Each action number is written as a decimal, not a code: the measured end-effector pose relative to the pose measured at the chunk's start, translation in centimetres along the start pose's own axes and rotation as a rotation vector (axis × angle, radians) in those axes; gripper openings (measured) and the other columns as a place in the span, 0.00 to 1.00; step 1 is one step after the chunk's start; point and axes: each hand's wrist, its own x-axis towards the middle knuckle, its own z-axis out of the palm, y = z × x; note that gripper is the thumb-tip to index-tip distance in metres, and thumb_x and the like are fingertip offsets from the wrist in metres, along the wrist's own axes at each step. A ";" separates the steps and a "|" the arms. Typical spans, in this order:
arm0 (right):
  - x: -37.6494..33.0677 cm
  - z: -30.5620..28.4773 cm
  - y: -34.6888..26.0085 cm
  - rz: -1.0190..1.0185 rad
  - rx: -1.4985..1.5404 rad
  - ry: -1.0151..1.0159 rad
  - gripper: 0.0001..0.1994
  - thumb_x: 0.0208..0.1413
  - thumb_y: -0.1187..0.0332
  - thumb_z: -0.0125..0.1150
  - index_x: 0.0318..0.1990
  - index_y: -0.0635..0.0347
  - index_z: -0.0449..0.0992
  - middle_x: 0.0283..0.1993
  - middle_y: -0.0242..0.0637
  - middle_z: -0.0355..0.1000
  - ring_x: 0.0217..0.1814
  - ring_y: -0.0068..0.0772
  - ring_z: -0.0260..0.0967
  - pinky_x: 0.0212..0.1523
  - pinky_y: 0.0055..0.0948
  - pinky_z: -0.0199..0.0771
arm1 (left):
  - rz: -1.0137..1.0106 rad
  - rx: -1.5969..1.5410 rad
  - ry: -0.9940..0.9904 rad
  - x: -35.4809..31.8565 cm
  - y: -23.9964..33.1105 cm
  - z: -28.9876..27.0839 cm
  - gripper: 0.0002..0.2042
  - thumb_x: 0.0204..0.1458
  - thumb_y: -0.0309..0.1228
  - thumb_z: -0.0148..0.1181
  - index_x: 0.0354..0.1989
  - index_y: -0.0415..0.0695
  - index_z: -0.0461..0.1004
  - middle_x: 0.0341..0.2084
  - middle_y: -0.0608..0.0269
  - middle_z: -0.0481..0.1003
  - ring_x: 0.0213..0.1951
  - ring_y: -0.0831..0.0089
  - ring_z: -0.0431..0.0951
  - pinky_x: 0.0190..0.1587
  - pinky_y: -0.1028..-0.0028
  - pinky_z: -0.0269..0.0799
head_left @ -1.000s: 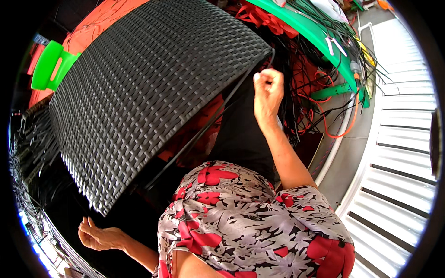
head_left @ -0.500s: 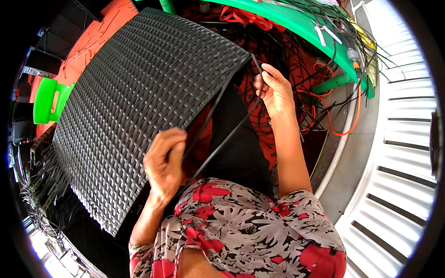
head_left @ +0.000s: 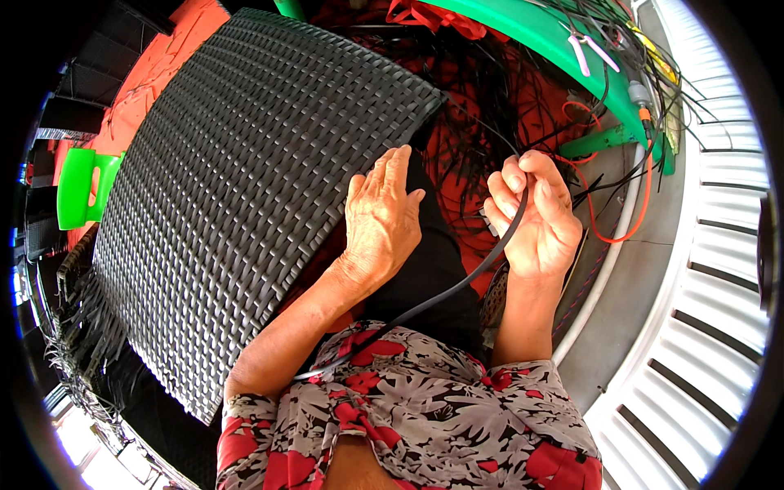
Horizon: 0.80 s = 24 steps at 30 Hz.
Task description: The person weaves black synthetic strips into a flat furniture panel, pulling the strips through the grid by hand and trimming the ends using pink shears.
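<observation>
A large woven panel of dark grey plastic strips (head_left: 237, 180) slants across the left and middle of the view. My left hand (head_left: 382, 216) rests at its right edge, fingers stretched out and nothing seen in them. Off to the right of the panel, my right hand (head_left: 535, 208) pinches a flat black plastic strip (head_left: 445, 292). One stretch of this strip runs from the pinch toward the panel's far right corner; the other curves down across my lap to my floral shirt. The palm side of my right hand faces up.
Beyond the panel stands a green table (head_left: 523, 37) with pliers (head_left: 586, 49) and loose black strips on it. Further strips lie tangled on the red floor covering (head_left: 465, 155). An orange cable (head_left: 621, 238) hangs at the right near a white slatted shutter (head_left: 710, 278). A green chair (head_left: 77, 189) is far left.
My right hand has drawn the strip to the right and nearer to me. My left hand has moved right and up along the panel's edge, its fingers now straight.
</observation>
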 end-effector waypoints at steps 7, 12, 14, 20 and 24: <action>-0.7 2.0 -0.1 -0.103 -0.185 0.023 0.13 0.53 0.70 0.58 0.43 0.72 0.70 0.33 0.44 0.68 0.28 0.29 0.66 0.23 0.21 0.66 | 0.048 0.278 -0.106 1.9 0.1 1.0 0.22 0.47 0.30 0.60 0.49 0.35 0.61 0.22 0.53 0.72 0.21 0.56 0.76 0.24 0.65 0.74; -0.7 4.1 0.8 -0.200 -0.413 0.005 0.12 0.54 0.70 0.58 0.41 0.72 0.73 0.31 0.45 0.70 0.26 0.26 0.66 0.21 0.19 0.66 | -0.038 -0.222 0.098 3.1 -1.2 1.8 0.11 0.49 0.35 0.60 0.30 0.39 0.72 0.20 0.59 0.72 0.21 0.65 0.73 0.24 0.71 0.69; -0.6 4.9 1.1 -0.104 -0.450 -0.014 0.08 0.52 0.79 0.54 0.40 0.72 0.74 0.33 0.45 0.71 0.32 0.25 0.68 0.27 0.16 0.67 | -0.490 -0.808 -0.213 4.3 -0.1 -0.5 0.16 0.54 0.42 0.56 0.28 0.38 0.74 0.20 0.63 0.72 0.22 0.72 0.72 0.23 0.75 0.67; 1.5 5.3 5.9 -0.293 -0.952 -0.210 0.09 0.48 0.84 0.56 0.37 0.68 0.75 0.31 0.39 0.73 0.25 0.28 0.71 0.24 0.23 0.69 | -0.776 -1.431 -0.569 6.5 0.0 -4.3 0.25 0.56 0.48 0.50 0.32 0.33 0.74 0.31 0.50 0.76 0.32 0.65 0.77 0.36 0.70 0.74; 1.2 4.3 6.6 -0.152 -0.936 -0.125 0.07 0.53 0.79 0.55 0.40 0.68 0.72 0.30 0.37 0.73 0.25 0.25 0.71 0.28 0.24 0.73 | -0.746 -1.387 -0.593 6.8 -3.0 -6.5 0.12 0.56 0.32 0.51 0.30 0.33 0.72 0.29 0.51 0.76 0.31 0.64 0.78 0.32 0.72 0.75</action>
